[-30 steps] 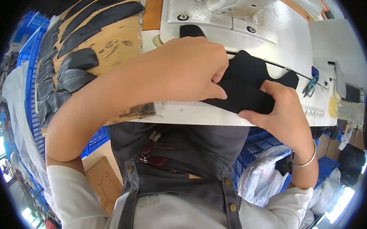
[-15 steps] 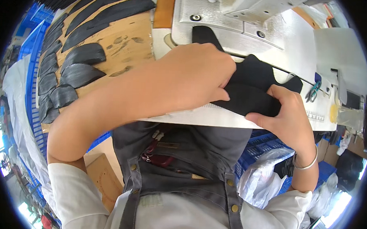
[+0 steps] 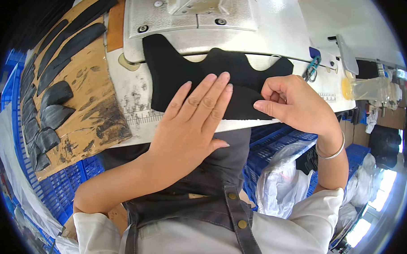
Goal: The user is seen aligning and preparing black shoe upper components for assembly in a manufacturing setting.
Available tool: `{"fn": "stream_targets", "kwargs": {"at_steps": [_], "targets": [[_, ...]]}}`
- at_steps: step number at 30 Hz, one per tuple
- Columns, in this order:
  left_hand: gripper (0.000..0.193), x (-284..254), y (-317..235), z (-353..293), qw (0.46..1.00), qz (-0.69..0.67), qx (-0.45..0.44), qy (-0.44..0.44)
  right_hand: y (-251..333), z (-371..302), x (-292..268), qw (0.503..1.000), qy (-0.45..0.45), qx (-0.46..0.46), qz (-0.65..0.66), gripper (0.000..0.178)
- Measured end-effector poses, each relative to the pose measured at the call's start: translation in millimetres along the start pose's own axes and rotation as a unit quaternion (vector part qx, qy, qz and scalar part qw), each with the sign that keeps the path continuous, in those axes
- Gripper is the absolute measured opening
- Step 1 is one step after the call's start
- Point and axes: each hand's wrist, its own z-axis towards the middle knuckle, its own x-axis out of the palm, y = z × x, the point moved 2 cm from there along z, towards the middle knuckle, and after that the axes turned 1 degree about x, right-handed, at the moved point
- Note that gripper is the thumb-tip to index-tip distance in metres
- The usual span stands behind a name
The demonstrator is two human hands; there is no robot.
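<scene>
On the white sewing table [image 3: 137,98], the left hand [image 3: 190,126] is lying flat, fingers stretched out, pressing the black fabric piece [image 3: 187,72] down. The right hand [image 3: 294,103] is pinching its right edge, wrist bent, just beside the sewing machine base [image 3: 193,23].

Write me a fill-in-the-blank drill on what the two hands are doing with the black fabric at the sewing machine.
1. The left hand lies ____ on the black fabric piece, fingers stretched out.
2. The right hand pinches the fabric's ____ end.
3. A thin ____ bracelet circles the right wrist.
4. Dark cut pieces lie in rows on the brown board to the person's ____.

Missing words: flat; right; silver; left
</scene>
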Motion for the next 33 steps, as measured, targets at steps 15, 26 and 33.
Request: {"fn": "stream_targets", "kwargs": {"at_steps": [15, 26, 33], "targets": [[0.078, -3, -1, 2, 0.999, 0.011, 0.038, 0.033, -13, -8, 1, 0.998, -0.043, -0.039, -0.007, 0.024], [0.091, -1, -4, 1, 0.998, -0.002, 0.053, 0.019, -1, -34, 37, 0.88, -0.26, -0.232, -0.324, 0.059], [0.068, -1, -20, -14, 0.988, 0.08, 0.094, -0.094, -14, -56, 72, 0.812, -0.336, -0.27, -0.394, 0.029]]}}
